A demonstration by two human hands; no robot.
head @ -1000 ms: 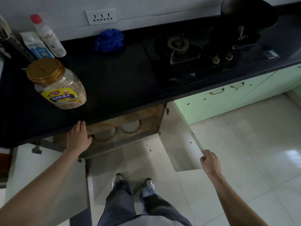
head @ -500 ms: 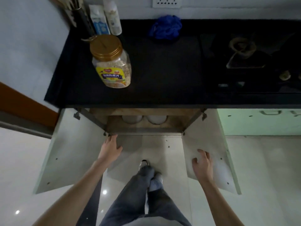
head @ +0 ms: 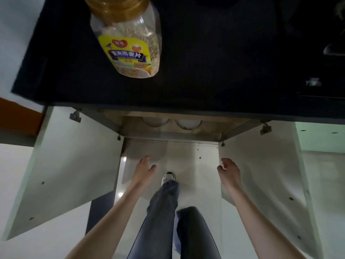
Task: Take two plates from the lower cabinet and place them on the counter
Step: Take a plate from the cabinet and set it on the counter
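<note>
The lower cabinet (head: pixel 171 131) stands open under the black counter (head: pixel 214 71). Two white plates lie side by side on its wooden shelf, the left plate (head: pixel 155 122) and the right plate (head: pixel 188 123); only their front rims show below the counter edge. My left hand (head: pixel 142 170) hangs open in front of the cabinet, fingers spread, holding nothing. My right hand (head: pixel 228 170) is open too, fingers loosely curled, just inside the right door. Both hands are below and short of the plates, touching neither.
The left cabinet door (head: pixel 63 165) and right cabinet door (head: pixel 265 174) are swung wide to either side of my arms. A clear jar of oats (head: pixel 128 36) with a gold lid stands near the counter's front edge. My legs and a shoe (head: pixel 168 179) are between the doors.
My head has dropped closer to the cabinet and both doors now stand fully open. Both hands have left the doors and hang free in front of the opening.
</note>
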